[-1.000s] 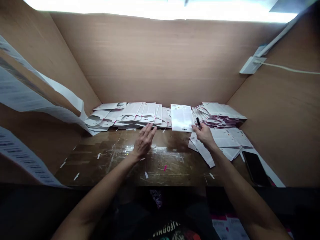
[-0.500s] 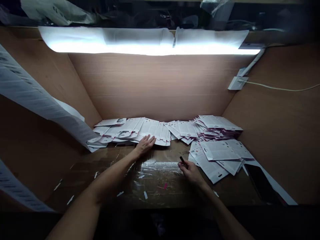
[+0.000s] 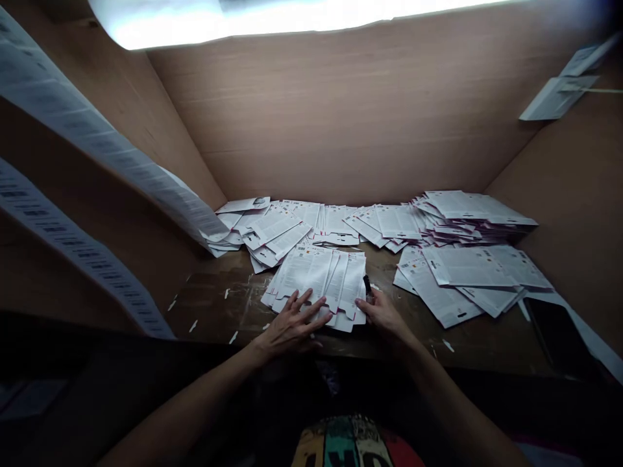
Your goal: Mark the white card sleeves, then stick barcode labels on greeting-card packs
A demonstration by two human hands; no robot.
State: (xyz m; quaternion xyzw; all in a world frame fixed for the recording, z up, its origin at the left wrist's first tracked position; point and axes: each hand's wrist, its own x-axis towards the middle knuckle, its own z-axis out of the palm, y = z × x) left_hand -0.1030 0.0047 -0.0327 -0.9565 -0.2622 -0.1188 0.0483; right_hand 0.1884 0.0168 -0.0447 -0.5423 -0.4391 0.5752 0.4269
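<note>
Fanned white flat cartons (image 3: 311, 275) with fine print and hanger tabs lie in front of me near the table's front edge. On their lower edge my left hand (image 3: 293, 324) rests with its fingers spread. My right hand (image 3: 384, 316) is at their right edge, the thumb touching the rightmost carton. A short black stick-like tool (image 3: 367, 284) pokes up from the right hand's closed fingers; its kind is not clear. Behind, more white cartons (image 3: 277, 233) lie overlapped along the back wall.
To the right stand a stack of cartons (image 3: 479, 214) and a loose spread (image 3: 448, 305). A dark phone (image 3: 557, 334) lies at the far right. Printed paper strips (image 3: 87, 266) hang on the left. White scraps (image 3: 233, 337) dot the brown tabletop (image 3: 209, 295). A bright lamp (image 3: 292, 16) hangs above.
A batch of cartons has come from the back row toward me, with my left hand on it. The right hand has moved to its right edge, still with the black tool. My view has tilted down.
</note>
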